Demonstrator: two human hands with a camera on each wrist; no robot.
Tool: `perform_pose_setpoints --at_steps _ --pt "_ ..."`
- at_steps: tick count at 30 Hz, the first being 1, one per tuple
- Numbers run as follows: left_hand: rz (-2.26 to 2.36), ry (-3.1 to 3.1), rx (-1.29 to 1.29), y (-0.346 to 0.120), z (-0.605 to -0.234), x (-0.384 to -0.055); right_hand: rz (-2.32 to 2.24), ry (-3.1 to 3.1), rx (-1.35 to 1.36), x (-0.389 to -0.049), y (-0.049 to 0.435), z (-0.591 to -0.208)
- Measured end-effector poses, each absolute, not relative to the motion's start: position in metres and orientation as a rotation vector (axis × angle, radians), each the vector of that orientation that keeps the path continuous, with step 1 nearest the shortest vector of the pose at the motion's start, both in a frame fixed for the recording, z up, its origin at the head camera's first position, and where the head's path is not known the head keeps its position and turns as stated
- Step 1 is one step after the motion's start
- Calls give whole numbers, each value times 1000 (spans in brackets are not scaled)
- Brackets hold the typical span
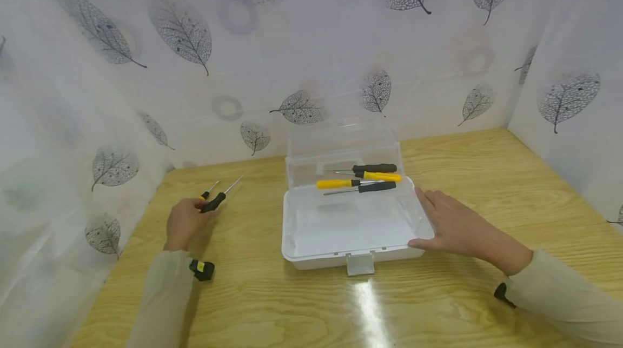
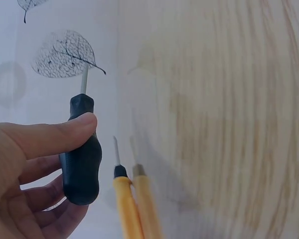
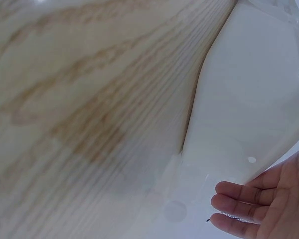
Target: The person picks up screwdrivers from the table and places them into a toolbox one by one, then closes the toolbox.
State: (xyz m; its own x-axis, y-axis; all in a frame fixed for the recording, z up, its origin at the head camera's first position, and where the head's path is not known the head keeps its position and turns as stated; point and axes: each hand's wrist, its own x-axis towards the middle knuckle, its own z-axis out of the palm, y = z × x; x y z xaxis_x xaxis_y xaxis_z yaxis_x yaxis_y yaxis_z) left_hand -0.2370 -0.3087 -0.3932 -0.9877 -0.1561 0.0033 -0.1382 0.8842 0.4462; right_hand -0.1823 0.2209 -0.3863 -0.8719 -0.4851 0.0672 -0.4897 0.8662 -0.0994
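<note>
My left hand (image 1: 187, 221) pinches the black handle of a screwdriver (image 2: 81, 149) between thumb and fingers, its metal shank pointing away. Just beyond that hand lies a yellow-handled screwdriver (image 2: 125, 201), partly hidden by the hand in the head view. My right hand (image 1: 455, 225) rests against the right side of a white plastic box (image 1: 304, 264), fingers extended along its wall and thumb at the front corner. Two black-handled screwdrivers (image 1: 377, 187) and two yellow-handled ones (image 1: 333, 183) lie across the back of the open box, by its raised clear lid (image 1: 343, 140).
The box stands on a glossy wood-grain table (image 1: 243, 305). A leaf-patterned curtain (image 1: 311, 51) hangs behind the table and at both sides. A white latch (image 1: 360, 264) hangs down from the box's front. Each wrist wears a small black camera (image 1: 201, 269).
</note>
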Motion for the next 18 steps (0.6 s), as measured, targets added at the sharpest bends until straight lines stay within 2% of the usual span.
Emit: perform_pose_setpoints --at_steps 18 --pt "-625 -2817 8 -258 -361 -222 147 -2967 787 -180 221 -386"
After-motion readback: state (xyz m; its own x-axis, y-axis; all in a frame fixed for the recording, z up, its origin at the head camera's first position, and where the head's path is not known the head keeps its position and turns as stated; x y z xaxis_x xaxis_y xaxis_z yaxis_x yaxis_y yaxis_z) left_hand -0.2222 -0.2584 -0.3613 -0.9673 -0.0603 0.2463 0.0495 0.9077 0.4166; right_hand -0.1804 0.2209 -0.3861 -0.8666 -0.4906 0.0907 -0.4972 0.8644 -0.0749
